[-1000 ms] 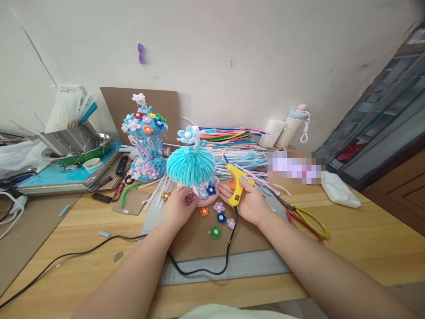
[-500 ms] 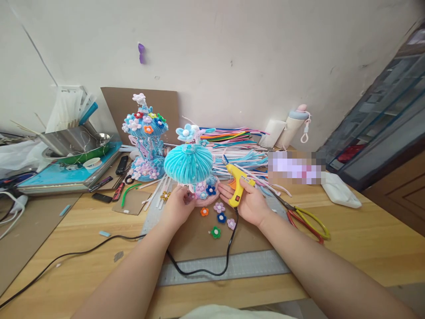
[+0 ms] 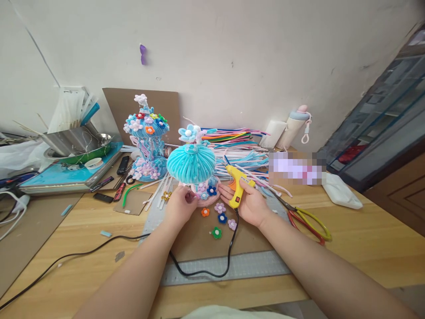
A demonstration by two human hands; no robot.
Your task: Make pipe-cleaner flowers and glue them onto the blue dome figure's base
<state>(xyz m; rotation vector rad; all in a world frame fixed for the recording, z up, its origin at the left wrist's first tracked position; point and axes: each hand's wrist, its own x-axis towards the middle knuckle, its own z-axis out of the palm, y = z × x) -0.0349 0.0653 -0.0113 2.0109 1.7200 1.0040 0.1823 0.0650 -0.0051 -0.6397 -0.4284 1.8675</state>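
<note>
A blue pipe-cleaner jellyfish (image 3: 191, 164) stands before me, with small flowers on its pink round base (image 3: 208, 201). At the base's left side my left hand (image 3: 182, 204) is closed in a pinch; what its fingertips hold is mostly hidden. My right hand (image 3: 254, 206) has a yellow glue gun (image 3: 236, 186) lodged between thumb and palm, nozzle pointing up and left. Its other fingers stretch toward the base's right side. Loose on the cardboard (image 3: 195, 243) lie an orange flower (image 3: 205, 212), a green flower (image 3: 217, 232), a dark blue flower (image 3: 222, 218) and two light purple ones.
A second flower-covered jellyfish (image 3: 146, 133) stands behind to the left. Pipe cleaners (image 3: 245, 157) lie in bundles at the back. Scissors (image 3: 310, 221) rest to the right of my right hand. The glue gun's black cord (image 3: 206, 274) loops across the cutting mat (image 3: 252, 263).
The view has shifted slightly, so everything sits a little further right. Both hands keep nearly the same place at the base, and the glue gun stays in my right hand.
</note>
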